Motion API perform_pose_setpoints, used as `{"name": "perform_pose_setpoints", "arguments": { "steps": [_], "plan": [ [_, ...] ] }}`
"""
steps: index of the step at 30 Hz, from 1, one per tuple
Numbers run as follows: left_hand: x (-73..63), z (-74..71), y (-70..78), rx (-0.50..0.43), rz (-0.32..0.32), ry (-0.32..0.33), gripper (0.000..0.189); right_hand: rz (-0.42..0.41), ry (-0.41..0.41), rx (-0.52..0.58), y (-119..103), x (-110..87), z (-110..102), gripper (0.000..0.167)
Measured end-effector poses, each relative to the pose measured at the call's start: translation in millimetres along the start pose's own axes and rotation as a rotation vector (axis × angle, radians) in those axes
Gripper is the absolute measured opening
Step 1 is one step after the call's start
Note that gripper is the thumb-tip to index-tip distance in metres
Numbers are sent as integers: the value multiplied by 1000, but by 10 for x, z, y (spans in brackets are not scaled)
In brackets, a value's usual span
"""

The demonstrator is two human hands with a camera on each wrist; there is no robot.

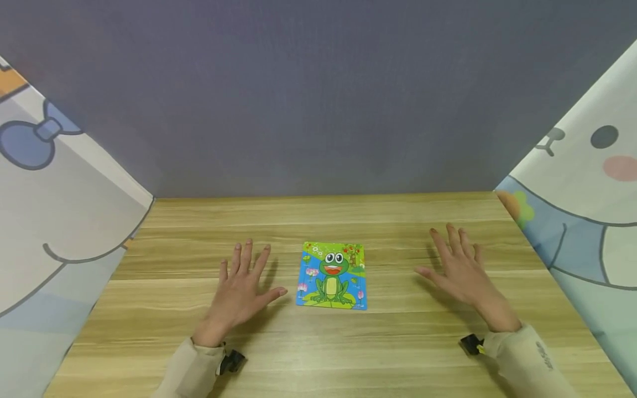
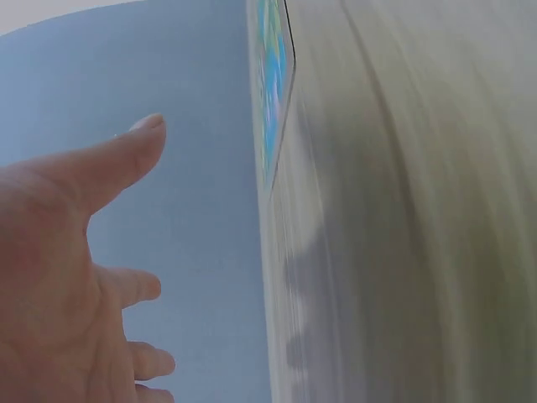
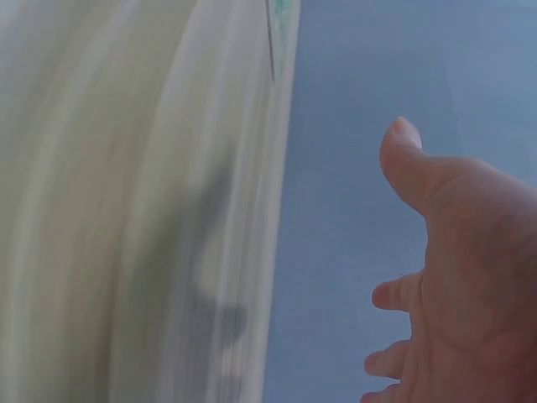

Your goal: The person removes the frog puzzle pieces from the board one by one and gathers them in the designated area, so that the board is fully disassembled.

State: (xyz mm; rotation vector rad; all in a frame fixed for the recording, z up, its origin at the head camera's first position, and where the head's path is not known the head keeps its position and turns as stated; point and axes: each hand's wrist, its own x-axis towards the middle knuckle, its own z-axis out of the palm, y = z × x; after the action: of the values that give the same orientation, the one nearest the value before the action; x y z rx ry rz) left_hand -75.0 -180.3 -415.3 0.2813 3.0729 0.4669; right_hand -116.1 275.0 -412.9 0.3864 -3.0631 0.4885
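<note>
A square frog picture puzzle [image 1: 332, 276] lies flat on the wooden table, showing a green frog on a leaf with pink flowers around it. To its left, my left hand [image 1: 239, 296] is held with fingers spread and thumb pointing toward the puzzle, touching nothing. My right hand [image 1: 463, 276] hovers on the other side, farther from the puzzle, fingers also spread and the palm bare. In the left wrist view the puzzle [image 2: 275, 80] appears edge-on beyond the thumb. Only a corner of the puzzle [image 3: 282, 21] shows at the top of the right wrist view.
The wood-grain table [image 1: 343, 354] ends at a grey back wall [image 1: 318, 110]. Side panels with cartoon figures stand at the left [image 1: 64, 210] and right [image 1: 587, 221]. A small black camera sits at the left wrist [image 1: 232, 362] and another at the right wrist [image 1: 470, 344].
</note>
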Motion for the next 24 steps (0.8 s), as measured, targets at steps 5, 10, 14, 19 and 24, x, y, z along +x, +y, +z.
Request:
{"name": "perform_pose_setpoints", "arguments": {
  "steps": [5, 10, 14, 19, 24],
  "plan": [
    [31, 59, 130, -30, 35, 10, 98, -32, 10, 5, -155, 88, 30, 92],
    [57, 122, 230, -66, 65, 16, 98, -65, 25, 1, -311, 175, 104, 89],
    [76, 162, 293, -105, 76, -10, 97, -96, 37, 0, -428, 244, 167, 87],
    [97, 197, 356, -137, 81, -53, 98, -122, 42, -9, -566, 330, 218, 85],
    [111, 247, 393, -166, 87, -82, 101, -137, 26, 17, -701, 413, 267, 86]
  ]
}}
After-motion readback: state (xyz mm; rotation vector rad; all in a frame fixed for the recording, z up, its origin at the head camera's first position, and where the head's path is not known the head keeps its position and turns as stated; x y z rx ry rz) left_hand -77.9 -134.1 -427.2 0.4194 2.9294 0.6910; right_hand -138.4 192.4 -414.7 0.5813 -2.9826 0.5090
